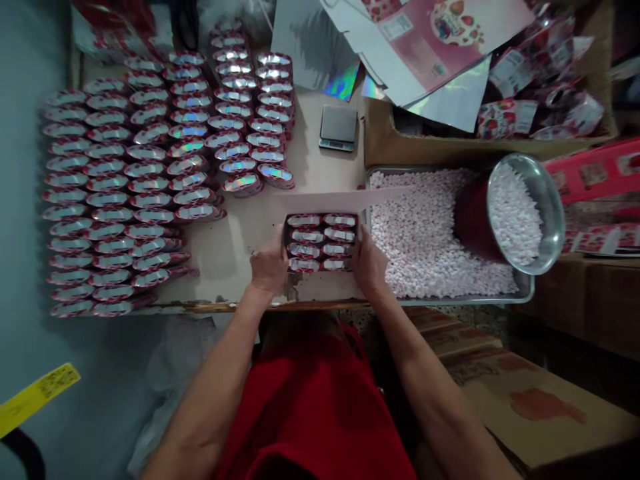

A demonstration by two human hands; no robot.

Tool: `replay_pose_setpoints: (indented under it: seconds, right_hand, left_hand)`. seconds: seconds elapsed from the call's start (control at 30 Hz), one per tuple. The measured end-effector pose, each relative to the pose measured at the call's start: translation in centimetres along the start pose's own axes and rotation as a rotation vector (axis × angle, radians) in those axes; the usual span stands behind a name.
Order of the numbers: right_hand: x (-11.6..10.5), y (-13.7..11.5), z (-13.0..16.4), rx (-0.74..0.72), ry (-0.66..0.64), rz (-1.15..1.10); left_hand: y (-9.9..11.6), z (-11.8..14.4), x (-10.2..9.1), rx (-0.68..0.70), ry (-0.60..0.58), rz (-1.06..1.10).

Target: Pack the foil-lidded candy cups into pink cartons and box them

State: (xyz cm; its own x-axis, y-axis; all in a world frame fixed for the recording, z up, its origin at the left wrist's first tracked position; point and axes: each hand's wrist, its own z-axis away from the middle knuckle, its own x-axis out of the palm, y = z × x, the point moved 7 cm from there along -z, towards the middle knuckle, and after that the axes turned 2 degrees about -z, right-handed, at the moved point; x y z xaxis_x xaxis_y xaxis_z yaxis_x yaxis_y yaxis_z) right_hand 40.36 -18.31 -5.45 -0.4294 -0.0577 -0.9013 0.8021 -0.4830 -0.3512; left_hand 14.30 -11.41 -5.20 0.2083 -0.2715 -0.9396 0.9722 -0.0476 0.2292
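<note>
In the middle of the table's front part stands a small box (323, 212) with its top open. Two columns of filled pouches (306, 236) sit upright inside it, their pale oval ends facing up. My left hand (270, 263) grips the box's left side, and my right hand (369, 263) holds the right side. Fingers of both hands are partly hidden by the box walls. Many more pouches (145, 153) of the same kind stand in tight rows to the left. A small digital scale (339, 127) lies behind the box.
On the right, a metal tray (450, 301) holds small white and pink pellets (415, 233) and a metal pot (553, 200) tilted on its side, also with pellets. Behind it, a cardboard box (410, 148) contains strawberry-printed pouches. Printed sheets (440, 40) lie across its top. Cartons (540, 400) stand below.
</note>
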Motion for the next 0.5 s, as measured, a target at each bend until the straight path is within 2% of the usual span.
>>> replay_pose_setpoints:
  seconds: [0.1, 0.2, 0.27, 0.37, 0.5]
  right_hand:
    - [0.6, -1.3, 0.5, -0.102, 0.062, -0.223]
    - [1.2, -2.1, 1.2, -0.264, 0.134, -0.491]
    - [1.9, -2.3, 1.5, -0.346, 0.157, -0.567]
    - [3.1, -3.1, 1.9, -0.384, 0.156, -0.476]
    - [3.9, -4.6, 2.5, -0.327, 0.17, -0.144]
  left_hand:
    - [-1.9, -0.2, -0.8, 0.005, 0.075, 0.0]
    - [-3.2, 0.3, -1.3, 0.015, 0.298, 0.165]
    - [-3.3, 1.0, -0.7, 0.079, 0.425, 0.325]
    - [-2.3, 1.9, 0.8, 0.187, 0.459, 0.403]
    - [-1.2, 2.4, 1.1, 0.187, 0.386, 0.2]
